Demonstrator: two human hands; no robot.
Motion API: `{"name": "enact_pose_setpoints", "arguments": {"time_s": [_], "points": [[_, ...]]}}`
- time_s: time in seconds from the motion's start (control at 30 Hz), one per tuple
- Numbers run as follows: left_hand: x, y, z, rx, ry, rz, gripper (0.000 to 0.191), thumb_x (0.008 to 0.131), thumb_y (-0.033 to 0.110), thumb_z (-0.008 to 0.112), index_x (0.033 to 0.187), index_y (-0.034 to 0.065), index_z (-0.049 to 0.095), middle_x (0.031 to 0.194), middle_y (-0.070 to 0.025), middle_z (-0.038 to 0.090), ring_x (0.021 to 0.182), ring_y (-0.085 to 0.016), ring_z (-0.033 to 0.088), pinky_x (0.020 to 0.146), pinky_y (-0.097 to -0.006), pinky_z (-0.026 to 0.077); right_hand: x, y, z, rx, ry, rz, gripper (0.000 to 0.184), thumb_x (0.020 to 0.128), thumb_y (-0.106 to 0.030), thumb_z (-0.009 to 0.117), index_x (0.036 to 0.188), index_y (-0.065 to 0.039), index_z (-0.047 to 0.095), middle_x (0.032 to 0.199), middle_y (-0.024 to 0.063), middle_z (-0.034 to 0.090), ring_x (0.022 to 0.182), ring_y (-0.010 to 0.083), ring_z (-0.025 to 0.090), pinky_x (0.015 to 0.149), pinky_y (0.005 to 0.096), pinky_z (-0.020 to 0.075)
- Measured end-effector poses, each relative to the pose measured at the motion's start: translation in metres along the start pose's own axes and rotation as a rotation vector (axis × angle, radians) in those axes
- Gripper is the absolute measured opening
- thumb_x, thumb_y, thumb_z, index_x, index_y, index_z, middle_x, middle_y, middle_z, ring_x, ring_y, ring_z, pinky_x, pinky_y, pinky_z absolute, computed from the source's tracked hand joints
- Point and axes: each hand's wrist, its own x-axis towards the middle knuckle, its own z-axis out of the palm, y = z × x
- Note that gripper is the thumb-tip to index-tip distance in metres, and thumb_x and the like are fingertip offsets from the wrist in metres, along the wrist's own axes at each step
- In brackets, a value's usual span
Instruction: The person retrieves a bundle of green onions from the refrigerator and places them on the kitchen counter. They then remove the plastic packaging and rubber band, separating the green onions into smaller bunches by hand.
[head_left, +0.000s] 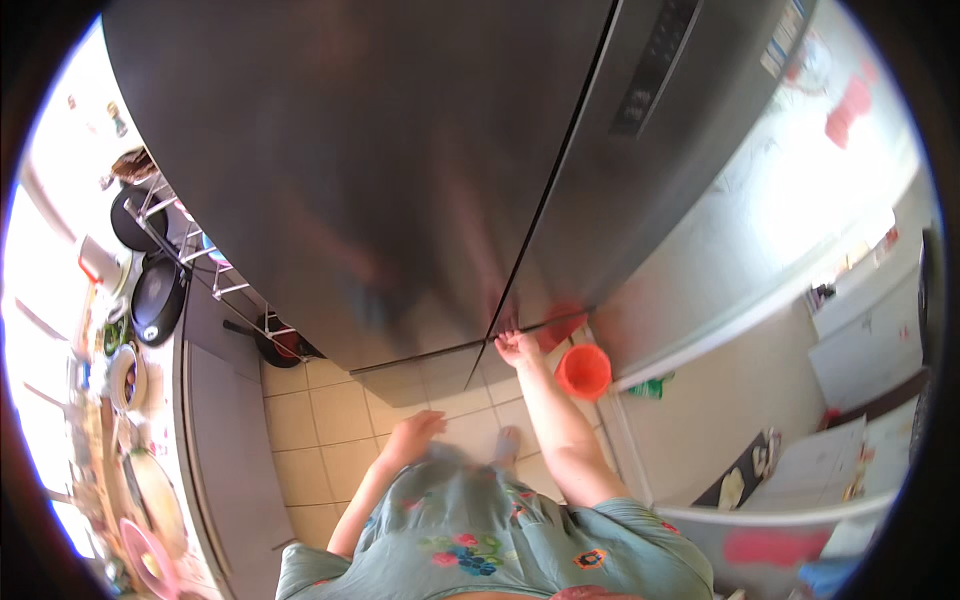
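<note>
A large dark grey double-door refrigerator (375, 187) fills the view ahead, its doors closed with a narrow gap between them. My right hand (516, 348) is raised at the lower edge of the doors by that gap, palm up with fingers bent; whether it grips the door edge cannot be told. My left hand (415, 433) hangs in front of my body over the tiled floor, slightly blurred, with nothing seen in it. Just right of my right hand stands an orange-red plastic bucket (583, 372) on the floor, reflected in the door.
Along the left runs a kitchen counter (176, 465) with frying pans (159, 300), a bowl (128, 379) and a pink basin (147, 559). A metal rack (217, 274) stands between counter and refrigerator. On the right, a sliding-door track (630, 442) borders another floor area with a dark shoe mat (731, 476).
</note>
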Motion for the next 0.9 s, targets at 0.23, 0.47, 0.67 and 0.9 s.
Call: {"name": "enact_pose_setpoints", "arguments": {"time_s": [0.23, 0.47, 0.67, 0.9], "points": [[0.025, 0.004, 0.037, -0.311, 0.424, -0.062, 0.027, 0.1, 0.013, 0.053, 0.12, -0.0032, 0.061, 0.1, -0.0109, 0.073, 0.096, -0.018, 0.07, 0.087, -0.0308, 0.054, 0.053, -0.005, -0.006, -0.379, 0.008, 0.027, 0.07, 0.066, 0.011, 0.046, 0.133, -0.01, 0.044, 0.133, 0.0121, 0.051, 0.116, 0.0288, 0.053, 0.09, 0.0444, 0.0496], [0.087, 0.034, 0.07, -0.245, 0.448, 0.01, 0.022, 0.103, 0.003, 0.046, 0.12, -0.0052, 0.057, 0.104, -0.014, 0.07, 0.097, -0.02, 0.069, 0.089, -0.0325, 0.056, -0.023, -0.068, -0.13, -0.434, 0.064, 0.076, 0.068, 0.067, 0.01, 0.047, 0.132, -0.01, 0.045, 0.131, 0.0116, 0.051, 0.114, 0.0283, 0.054, 0.089, 0.0442, 0.0497], [0.152, 0.137, 0.096, -0.231, 0.258, 0.25, 0.024, 0.103, 0.002, 0.045, 0.122, -0.0056, 0.058, 0.106, -0.0139, 0.069, 0.099, -0.017, 0.067, 0.09, -0.03, 0.054, -0.06, -0.177, -0.2, -0.333, 0.239, -0.123, 0.066, 0.067, 0.009, 0.048, 0.131, -0.01, 0.046, 0.13, 0.0112, 0.052, 0.112, 0.0279, 0.054, 0.088, 0.0441, 0.0498], [0.237, 0.221, 0.113, 0.226, 0.356, 0.578, 0.029, 0.094, 0.0, 0.056, 0.123, 0.0015, 0.059, 0.12, -0.0139, 0.063, 0.109, -0.03, 0.063, 0.092, -0.0357, 0.051, -0.046, -0.306, -0.212, -0.308, 0.361, -0.4, 0.064, 0.068, 0.008, 0.049, 0.129, -0.01, 0.047, 0.128, 0.0107, 0.052, 0.11, 0.0274, 0.054, 0.088, 0.044, 0.0499]]}}
